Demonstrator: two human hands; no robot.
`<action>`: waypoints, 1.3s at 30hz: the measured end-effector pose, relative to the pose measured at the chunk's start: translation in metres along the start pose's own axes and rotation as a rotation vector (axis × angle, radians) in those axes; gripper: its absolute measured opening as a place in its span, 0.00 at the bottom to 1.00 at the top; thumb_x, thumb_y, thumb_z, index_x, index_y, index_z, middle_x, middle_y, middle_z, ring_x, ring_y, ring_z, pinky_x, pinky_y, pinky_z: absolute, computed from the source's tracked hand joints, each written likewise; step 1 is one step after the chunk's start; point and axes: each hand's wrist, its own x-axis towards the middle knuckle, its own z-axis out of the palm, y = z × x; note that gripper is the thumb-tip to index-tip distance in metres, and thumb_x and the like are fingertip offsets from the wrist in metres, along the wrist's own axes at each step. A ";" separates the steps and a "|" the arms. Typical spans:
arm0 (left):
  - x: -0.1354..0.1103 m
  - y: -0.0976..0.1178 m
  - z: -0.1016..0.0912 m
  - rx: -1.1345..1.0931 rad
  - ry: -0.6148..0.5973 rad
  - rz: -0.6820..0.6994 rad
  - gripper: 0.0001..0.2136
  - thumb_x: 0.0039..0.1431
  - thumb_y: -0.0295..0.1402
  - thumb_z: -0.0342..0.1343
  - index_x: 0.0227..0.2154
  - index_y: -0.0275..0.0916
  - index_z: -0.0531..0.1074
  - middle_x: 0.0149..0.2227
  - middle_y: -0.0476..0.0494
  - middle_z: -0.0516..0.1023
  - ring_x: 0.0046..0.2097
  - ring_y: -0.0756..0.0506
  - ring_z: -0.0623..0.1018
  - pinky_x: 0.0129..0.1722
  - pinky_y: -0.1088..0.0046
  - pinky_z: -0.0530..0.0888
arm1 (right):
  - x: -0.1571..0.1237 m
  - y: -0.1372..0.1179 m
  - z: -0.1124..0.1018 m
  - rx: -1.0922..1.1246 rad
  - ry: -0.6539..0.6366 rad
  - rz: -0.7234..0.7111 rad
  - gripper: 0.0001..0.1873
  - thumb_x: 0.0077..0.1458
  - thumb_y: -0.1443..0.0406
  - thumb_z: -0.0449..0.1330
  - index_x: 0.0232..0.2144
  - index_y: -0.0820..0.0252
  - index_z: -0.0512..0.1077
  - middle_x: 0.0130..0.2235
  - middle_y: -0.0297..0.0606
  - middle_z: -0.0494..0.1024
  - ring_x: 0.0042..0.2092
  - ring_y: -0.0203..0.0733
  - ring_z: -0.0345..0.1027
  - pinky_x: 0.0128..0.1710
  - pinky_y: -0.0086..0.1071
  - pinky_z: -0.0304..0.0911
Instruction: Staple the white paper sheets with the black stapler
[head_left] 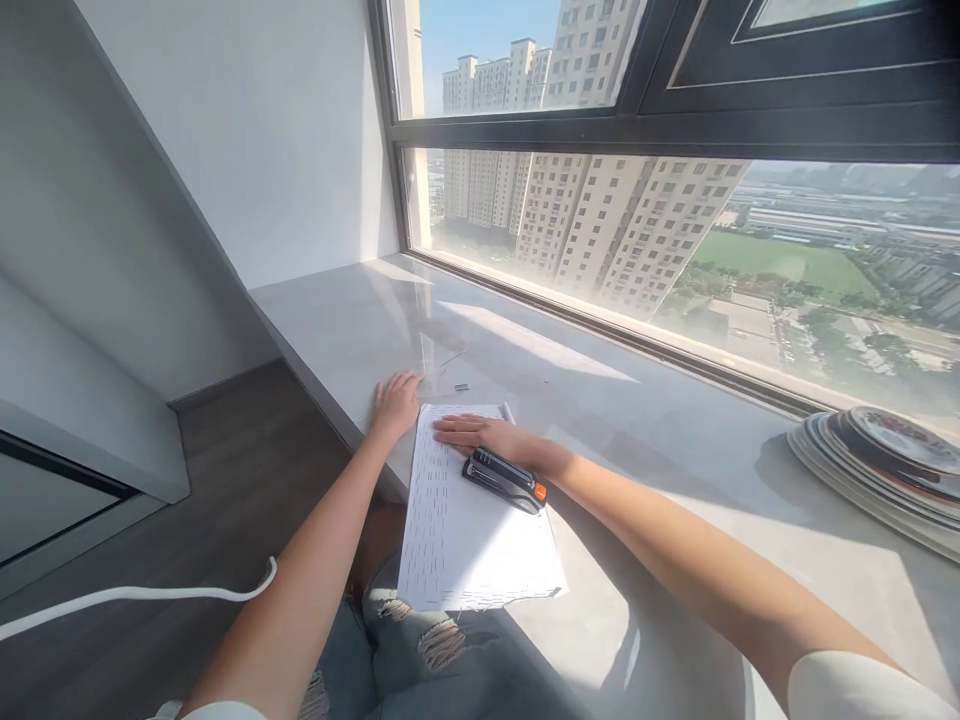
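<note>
Right hand (489,436) flat on dash-marked paper (429,535), black stapler (502,481) (orange-ended) alongside, left hand (395,404) nearby, both grips released

home-like high-rise room, broad windowsill (337,310), dark-framed window (510,131), tower blocks (585,215) outside

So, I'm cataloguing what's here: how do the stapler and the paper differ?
The stapler is black with an orange end; the paper is white with rows of short dark marks. The stapler is compact and thick; the paper is larger and thin. The stapler lies on top of the paper, while the paper reaches past the sill's edge. Both are close to the right hand.
</note>
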 end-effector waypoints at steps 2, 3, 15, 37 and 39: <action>0.000 0.001 -0.001 -0.003 -0.001 0.002 0.25 0.72 0.28 0.39 0.66 0.49 0.67 0.72 0.45 0.63 0.73 0.39 0.59 0.73 0.45 0.52 | -0.004 -0.001 -0.001 0.035 -0.034 0.011 0.28 0.76 0.54 0.41 0.73 0.43 0.55 0.74 0.22 0.52 0.75 0.37 0.45 0.77 0.39 0.39; -0.001 0.002 -0.001 -0.003 -0.004 0.004 0.25 0.72 0.28 0.39 0.66 0.49 0.67 0.72 0.45 0.63 0.73 0.39 0.59 0.73 0.45 0.52 | -0.007 0.001 -0.001 0.040 -0.042 0.008 0.28 0.76 0.53 0.41 0.73 0.43 0.53 0.74 0.22 0.52 0.75 0.37 0.43 0.77 0.40 0.38; 0.000 0.002 -0.001 0.015 -0.004 -0.011 0.25 0.70 0.27 0.39 0.65 0.49 0.67 0.71 0.47 0.63 0.72 0.41 0.60 0.73 0.49 0.52 | -0.093 0.024 -0.039 0.003 -0.013 0.189 0.27 0.75 0.54 0.42 0.72 0.41 0.57 0.72 0.22 0.57 0.74 0.45 0.48 0.76 0.48 0.44; -0.002 0.007 -0.003 0.025 0.021 -0.007 0.24 0.70 0.27 0.40 0.64 0.47 0.69 0.70 0.47 0.66 0.71 0.41 0.62 0.72 0.53 0.56 | -0.096 0.030 -0.029 -0.033 0.064 0.184 0.26 0.74 0.58 0.43 0.67 0.47 0.67 0.70 0.29 0.65 0.71 0.47 0.58 0.72 0.49 0.56; -0.002 0.006 -0.003 0.027 0.032 -0.005 0.24 0.70 0.27 0.40 0.64 0.47 0.69 0.69 0.47 0.67 0.71 0.41 0.63 0.72 0.53 0.56 | -0.094 0.030 -0.028 -0.028 0.056 0.180 0.26 0.74 0.59 0.43 0.68 0.47 0.66 0.70 0.29 0.64 0.71 0.46 0.57 0.73 0.48 0.54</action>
